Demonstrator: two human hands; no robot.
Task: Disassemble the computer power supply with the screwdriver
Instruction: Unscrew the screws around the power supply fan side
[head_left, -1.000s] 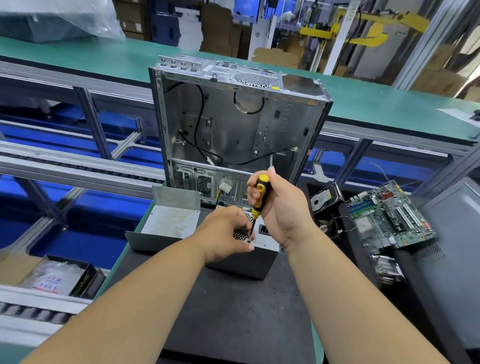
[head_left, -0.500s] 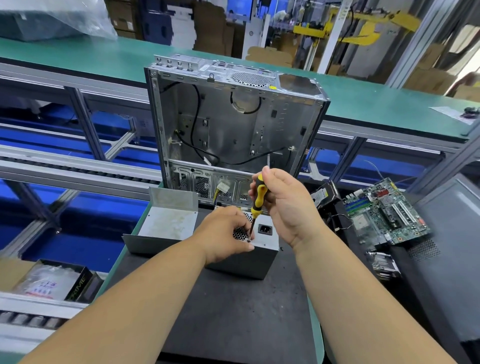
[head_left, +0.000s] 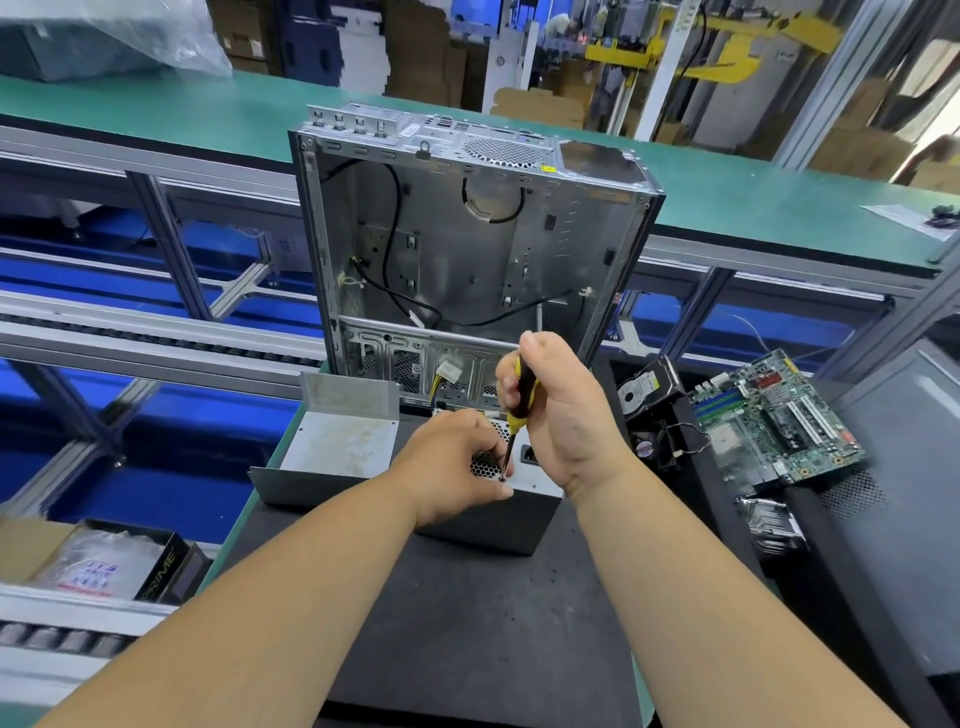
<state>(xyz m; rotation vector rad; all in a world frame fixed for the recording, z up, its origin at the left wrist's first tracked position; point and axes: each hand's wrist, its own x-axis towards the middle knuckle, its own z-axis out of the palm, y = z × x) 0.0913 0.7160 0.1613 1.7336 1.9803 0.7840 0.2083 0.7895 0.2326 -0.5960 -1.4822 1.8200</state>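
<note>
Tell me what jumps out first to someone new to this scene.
At centre, the right hand grips a yellow-and-black screwdriver, tip down on the grey power supply, which the left hand steadies. Behind stands an opened, gutted computer case; a green motherboard lies to the right.
</note>
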